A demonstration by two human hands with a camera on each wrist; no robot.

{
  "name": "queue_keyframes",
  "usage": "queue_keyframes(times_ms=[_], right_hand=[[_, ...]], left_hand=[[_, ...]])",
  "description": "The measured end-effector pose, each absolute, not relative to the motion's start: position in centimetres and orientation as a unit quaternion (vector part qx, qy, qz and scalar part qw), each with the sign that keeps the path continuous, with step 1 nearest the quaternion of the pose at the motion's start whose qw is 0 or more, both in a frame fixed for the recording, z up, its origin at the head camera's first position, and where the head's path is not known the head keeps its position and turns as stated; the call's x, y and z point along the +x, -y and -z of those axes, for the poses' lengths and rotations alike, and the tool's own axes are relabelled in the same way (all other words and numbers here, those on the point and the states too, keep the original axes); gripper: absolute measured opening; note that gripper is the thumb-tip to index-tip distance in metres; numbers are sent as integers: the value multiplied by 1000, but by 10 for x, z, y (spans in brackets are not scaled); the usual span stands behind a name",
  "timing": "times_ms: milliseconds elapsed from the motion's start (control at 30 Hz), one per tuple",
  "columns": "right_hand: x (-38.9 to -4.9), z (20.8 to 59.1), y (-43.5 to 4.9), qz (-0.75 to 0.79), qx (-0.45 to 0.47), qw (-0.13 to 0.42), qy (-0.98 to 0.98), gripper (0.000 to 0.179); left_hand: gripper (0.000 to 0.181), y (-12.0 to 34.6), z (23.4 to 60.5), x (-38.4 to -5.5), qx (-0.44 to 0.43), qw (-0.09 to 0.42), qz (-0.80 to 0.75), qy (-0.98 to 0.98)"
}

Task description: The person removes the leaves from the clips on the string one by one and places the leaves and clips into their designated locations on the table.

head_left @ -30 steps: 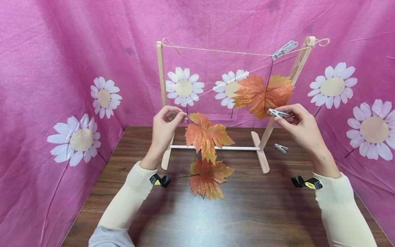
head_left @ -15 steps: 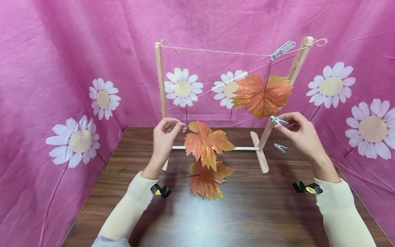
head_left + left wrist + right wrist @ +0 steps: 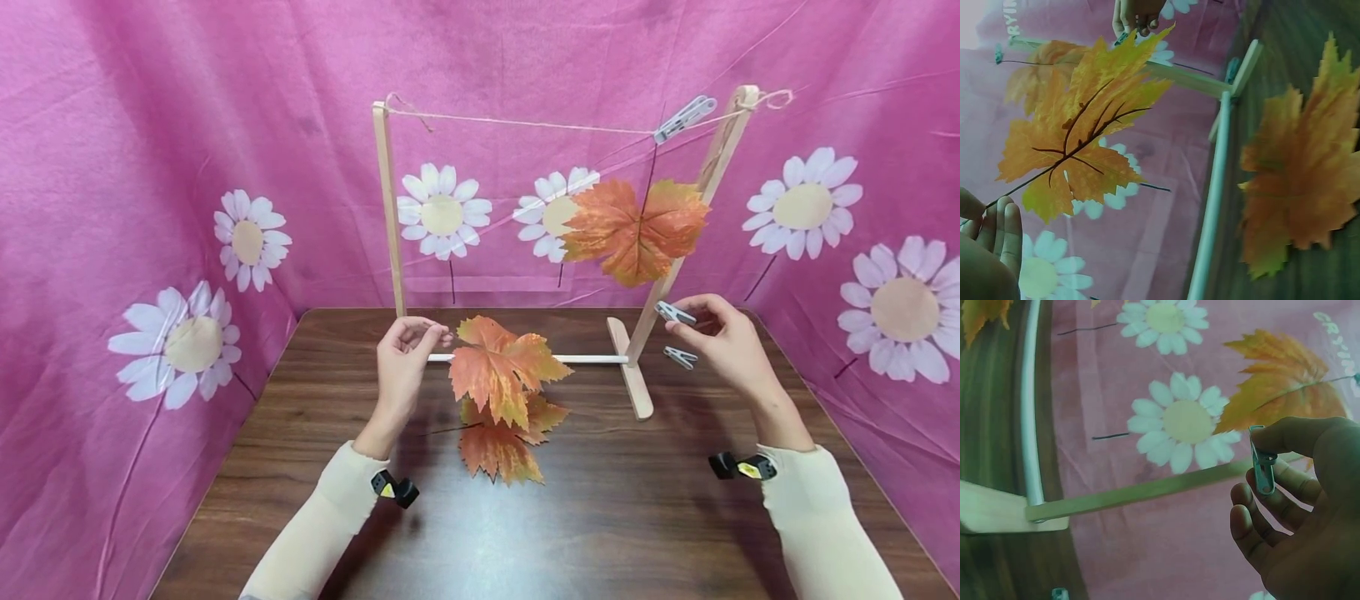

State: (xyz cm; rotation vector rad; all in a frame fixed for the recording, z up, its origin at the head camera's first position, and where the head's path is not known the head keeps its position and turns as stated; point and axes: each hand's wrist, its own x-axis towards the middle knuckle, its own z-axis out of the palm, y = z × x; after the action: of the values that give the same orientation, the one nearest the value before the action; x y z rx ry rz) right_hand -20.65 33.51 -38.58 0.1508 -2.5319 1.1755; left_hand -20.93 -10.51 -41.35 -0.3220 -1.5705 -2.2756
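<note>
My left hand pinches the thin dark stem of an orange artificial maple leaf, holding it above the table; its veined underside shows in the left wrist view. Below it a second orange leaf lies on the wood, partly covered in the head view. A small grey clothespin is pinched between thumb and fingers of my right hand. Behind, a third leaf hangs by its stem from a twine line, fixed there by another clothespin.
The twine spans two wooden posts joined low down by a white rod. One more clothespin lies on the brown table, right of the stand's foot. A pink cloth with printed daisies surrounds the table.
Both hands have come down, the left carrying its leaf lower over the one on the table, the right still pinching the clothespin. The hanging leaf stays on the line.
</note>
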Motion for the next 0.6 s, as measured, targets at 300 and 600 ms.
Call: queue_keyframes(times_ms=[300,600], right_hand=[[-213,410,-345,-401,18,146,904,35],[-224,446,-364,-367,-11,123,922,36]], left_hand=[[7,103,443,-207,-107,154,809,558],[10,106,474,-206,-66,133,796,587]])
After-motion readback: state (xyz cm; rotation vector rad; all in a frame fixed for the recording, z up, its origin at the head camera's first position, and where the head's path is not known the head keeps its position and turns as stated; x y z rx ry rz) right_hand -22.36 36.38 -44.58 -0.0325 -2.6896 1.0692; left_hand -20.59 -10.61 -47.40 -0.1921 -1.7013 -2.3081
